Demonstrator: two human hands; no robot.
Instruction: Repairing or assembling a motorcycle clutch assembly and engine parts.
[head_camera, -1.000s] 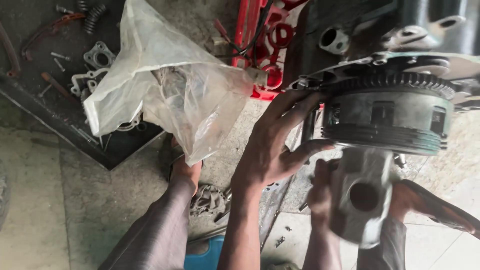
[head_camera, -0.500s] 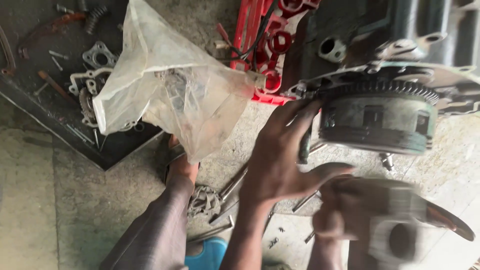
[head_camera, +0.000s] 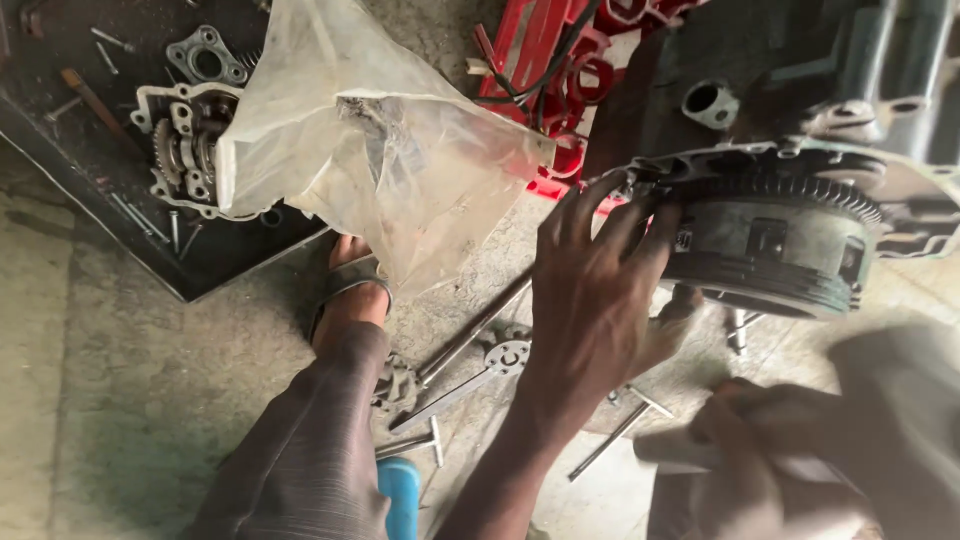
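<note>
A round grey clutch drum (head_camera: 770, 245) with a toothed ring sticks out of the dark engine block (head_camera: 800, 80) at the upper right. My left hand (head_camera: 590, 300) grips the drum's left side, with spread fingers on its edge and the thumb underneath. My right hand (head_camera: 760, 460) is low at the right, blurred by motion. It is closed around the handle of a grey metal tool (head_camera: 900, 410), which sits just below the drum. The blur hides the tool's shape.
A crumpled clear plastic bag (head_camera: 370, 150) lies over a dark tray (head_camera: 90, 150) of engine parts and bolts. On the concrete floor are long metal tools (head_camera: 470, 360). A sandalled foot (head_camera: 350, 290), a red frame (head_camera: 560, 60) and a blue object (head_camera: 400, 490) are nearby.
My right hand has carried the grey tool from under the drum's middle to the lower right. The left hand stays on the drum. The camera has shifted slightly.
</note>
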